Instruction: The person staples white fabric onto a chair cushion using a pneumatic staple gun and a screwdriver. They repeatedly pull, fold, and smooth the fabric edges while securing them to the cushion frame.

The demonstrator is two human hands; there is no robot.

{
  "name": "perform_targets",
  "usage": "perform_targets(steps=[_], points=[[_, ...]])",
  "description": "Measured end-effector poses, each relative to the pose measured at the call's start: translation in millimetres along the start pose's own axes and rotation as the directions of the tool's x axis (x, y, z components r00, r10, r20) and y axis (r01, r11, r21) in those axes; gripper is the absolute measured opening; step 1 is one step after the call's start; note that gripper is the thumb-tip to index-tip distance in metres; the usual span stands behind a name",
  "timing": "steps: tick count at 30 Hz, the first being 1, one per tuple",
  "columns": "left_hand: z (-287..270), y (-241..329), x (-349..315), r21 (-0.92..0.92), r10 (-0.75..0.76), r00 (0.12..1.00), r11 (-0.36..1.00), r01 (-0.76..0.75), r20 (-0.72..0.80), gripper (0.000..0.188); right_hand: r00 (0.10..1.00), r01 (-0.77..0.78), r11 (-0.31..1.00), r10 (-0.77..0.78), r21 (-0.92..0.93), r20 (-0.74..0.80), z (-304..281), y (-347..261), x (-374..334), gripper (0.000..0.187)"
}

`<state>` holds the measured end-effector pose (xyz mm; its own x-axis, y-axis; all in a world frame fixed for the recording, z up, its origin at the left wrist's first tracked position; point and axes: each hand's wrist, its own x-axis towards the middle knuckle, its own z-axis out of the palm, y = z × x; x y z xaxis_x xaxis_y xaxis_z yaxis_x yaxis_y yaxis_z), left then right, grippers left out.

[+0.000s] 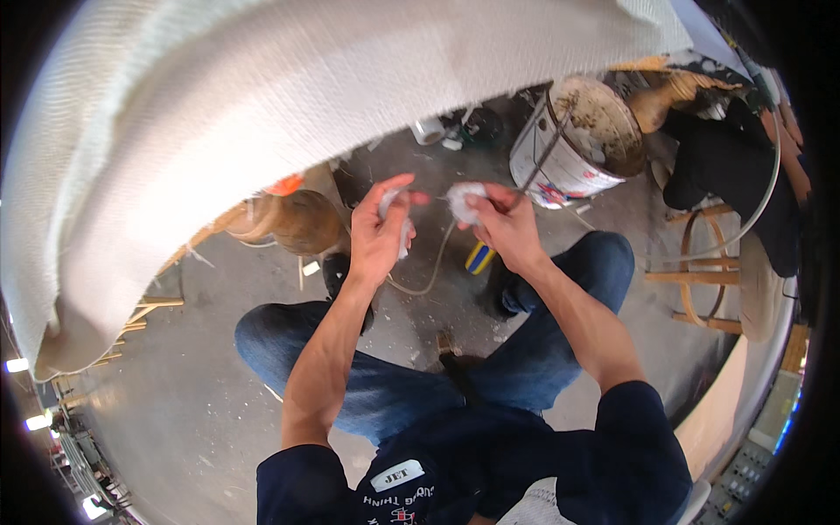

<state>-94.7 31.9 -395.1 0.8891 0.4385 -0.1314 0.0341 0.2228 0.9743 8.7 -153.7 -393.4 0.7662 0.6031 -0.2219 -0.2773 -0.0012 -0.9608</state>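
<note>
White fibrous wad sits pinched between thumb and fingers of the right hand, jutting left from the fingertips. Across a narrow gap, the left hand curls loosely on a second white tuft, its long axis running roughly near to far; its fingertips are blurred. The first wad is nearer the right hand. Farther right stands a white bucket; pale fabric spreads far left.

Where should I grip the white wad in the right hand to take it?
I'd pinch the wad lightly by its left part, coming from the person's left: that part bulges out bare, while the right hand partly covers its other side. It looks soft.
</note>
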Motion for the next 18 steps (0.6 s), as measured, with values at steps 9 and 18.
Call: perform_targets(steps=[9,18], points=[[1.5,4.6,-14.0,0.268,0.353,0.935,0.899,-0.348,0.028,0.029,0.999,0.026,1.0,-0.026,0.008,0.018,3.7,2.0,-9.0,0.036],[17.0,-5.3,-18.7,0.376,0.107,0.988,0.916,-0.142,0.112,0.019,0.986,-0.041,0.999,0.042,-0.015,0.16,12.0,12.3,-17.7,0.04]])
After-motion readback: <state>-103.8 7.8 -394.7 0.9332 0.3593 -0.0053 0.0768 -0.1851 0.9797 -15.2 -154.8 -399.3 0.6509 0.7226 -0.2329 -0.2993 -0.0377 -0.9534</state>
